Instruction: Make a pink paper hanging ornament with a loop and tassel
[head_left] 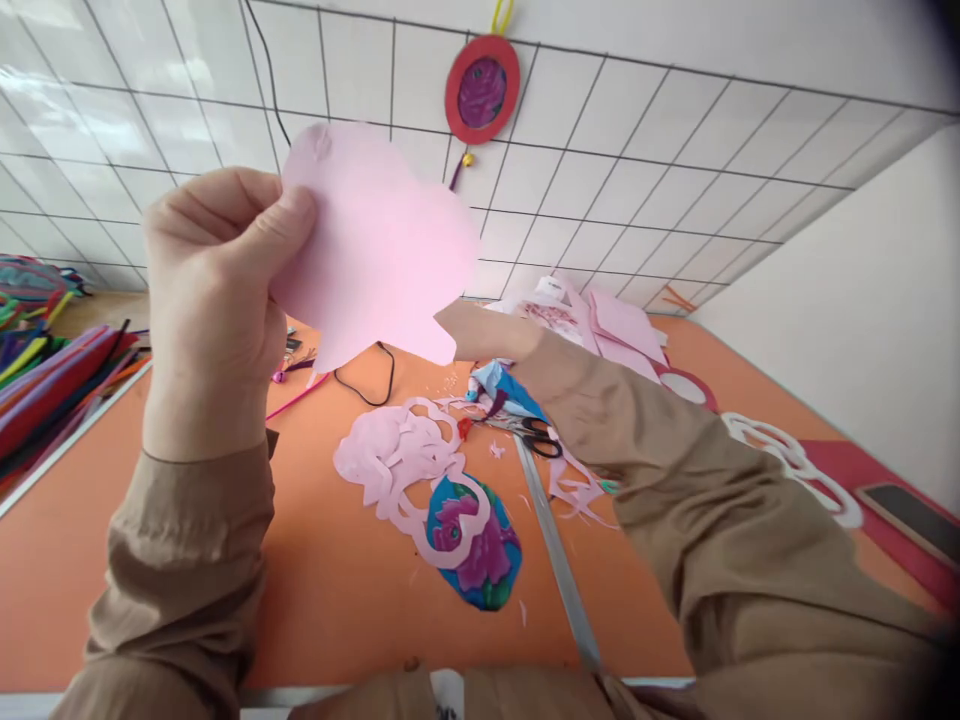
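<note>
Pink paper (382,240), cut with rounded edges and two pointed tips at the bottom, is held up closest to the camera from where I stand. The left hand (225,240) pinches its left edge, thumb in front and the other fingers curled behind. The right hand (476,330) reaches in behind the sheet from the other side; its fingers are hidden, so I can't tell whether they grip anything.

Below and between the hands, pink cut-outs (390,445) lie heaped on the orange table (345,610). One looping piece overlaps a blue oval with a purple flower (487,570). Scissors with black handles (540,437) lie below the right wrist, near a crumpled blue piece (502,385). Beyond the right forearm are pink sheets (619,320), white loops (795,460) and, farther right, a dark-screened phone (911,515). Out to the left of the left hand, I see a bundle of coloured fuzzy stems (60,390). Above and beyond both hands, a red-rimmed round ornament (482,90) hangs against the tiled wall (585,150).
</note>
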